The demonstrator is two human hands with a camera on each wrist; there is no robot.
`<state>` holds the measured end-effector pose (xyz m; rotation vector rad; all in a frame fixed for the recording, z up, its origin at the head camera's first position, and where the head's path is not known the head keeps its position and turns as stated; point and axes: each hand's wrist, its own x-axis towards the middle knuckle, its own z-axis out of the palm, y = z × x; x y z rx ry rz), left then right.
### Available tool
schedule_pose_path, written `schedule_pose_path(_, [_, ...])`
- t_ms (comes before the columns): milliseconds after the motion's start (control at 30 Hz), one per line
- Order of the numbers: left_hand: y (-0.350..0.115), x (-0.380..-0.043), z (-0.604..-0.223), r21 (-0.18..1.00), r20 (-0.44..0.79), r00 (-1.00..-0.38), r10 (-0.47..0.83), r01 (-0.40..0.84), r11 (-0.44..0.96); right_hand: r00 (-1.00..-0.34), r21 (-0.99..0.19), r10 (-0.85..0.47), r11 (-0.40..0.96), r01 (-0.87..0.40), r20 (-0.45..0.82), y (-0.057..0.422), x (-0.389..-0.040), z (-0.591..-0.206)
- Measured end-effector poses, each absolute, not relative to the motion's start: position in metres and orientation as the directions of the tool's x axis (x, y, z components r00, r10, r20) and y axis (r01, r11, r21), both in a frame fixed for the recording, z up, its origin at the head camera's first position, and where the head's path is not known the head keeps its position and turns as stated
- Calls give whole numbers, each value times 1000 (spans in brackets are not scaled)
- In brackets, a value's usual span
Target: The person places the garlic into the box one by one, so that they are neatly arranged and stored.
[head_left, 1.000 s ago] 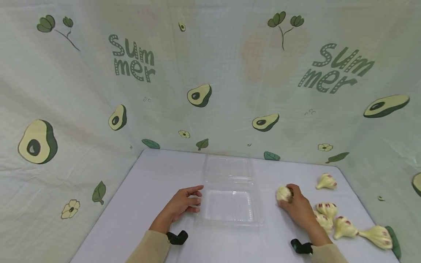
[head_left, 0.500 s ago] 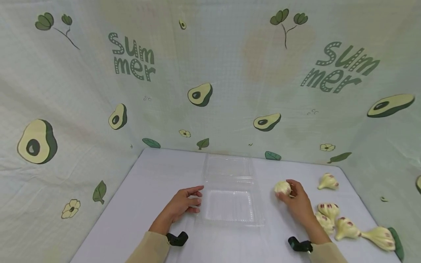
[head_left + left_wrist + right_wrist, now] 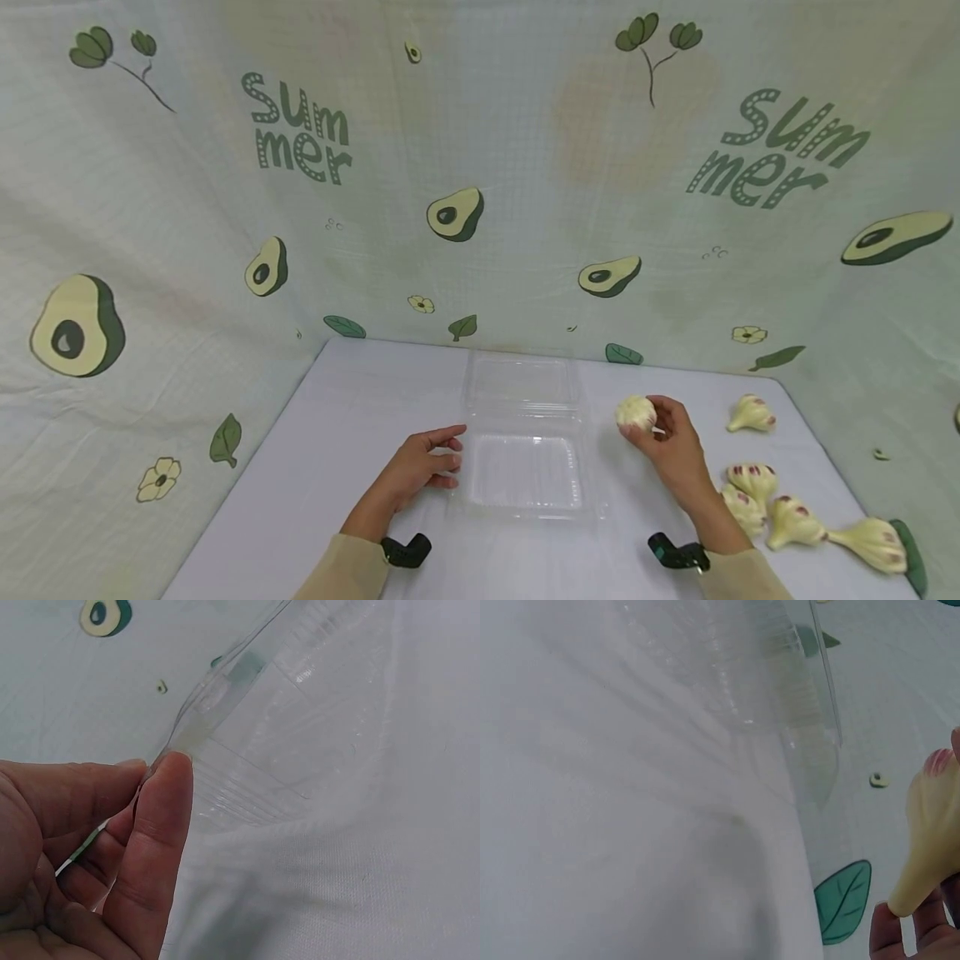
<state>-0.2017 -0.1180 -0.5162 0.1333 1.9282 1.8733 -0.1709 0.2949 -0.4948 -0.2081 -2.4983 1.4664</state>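
Note:
A clear plastic clamshell box (image 3: 525, 471) lies unfolded on the white table, its lid (image 3: 521, 382) laid back toward the rear cloth. My left hand (image 3: 420, 467) is at the box's left side. In the left wrist view, thumb and index fingertip pinch the thin rim (image 3: 191, 705). To the right of the box, my right hand (image 3: 677, 458) grips a garlic bulb (image 3: 634, 413) above the table. The right wrist view has the bulb's pale tapering neck (image 3: 922, 870) and a reddish-purple patch, with fingers around it and part cut off by the frame.
More garlic bulbs lie on the right of the table: one alone (image 3: 752, 414) farther back, and several grouped nearer, among them a long-necked bulb (image 3: 873, 544) by the right edge. A printed cloth (image 3: 525, 125) encloses the table at the back and sides.
My right hand has lifted the garlic bulb and carried it slightly left and away from me, toward the box. The left hand has stayed at the rim.

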Motion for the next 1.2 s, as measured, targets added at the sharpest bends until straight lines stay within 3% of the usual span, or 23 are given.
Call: schedule_pose_path(1200, [-120,-200,-518,966,-257,-896,362,-246,78,-966,-944,185,307,-116,179,275,-169,-493])
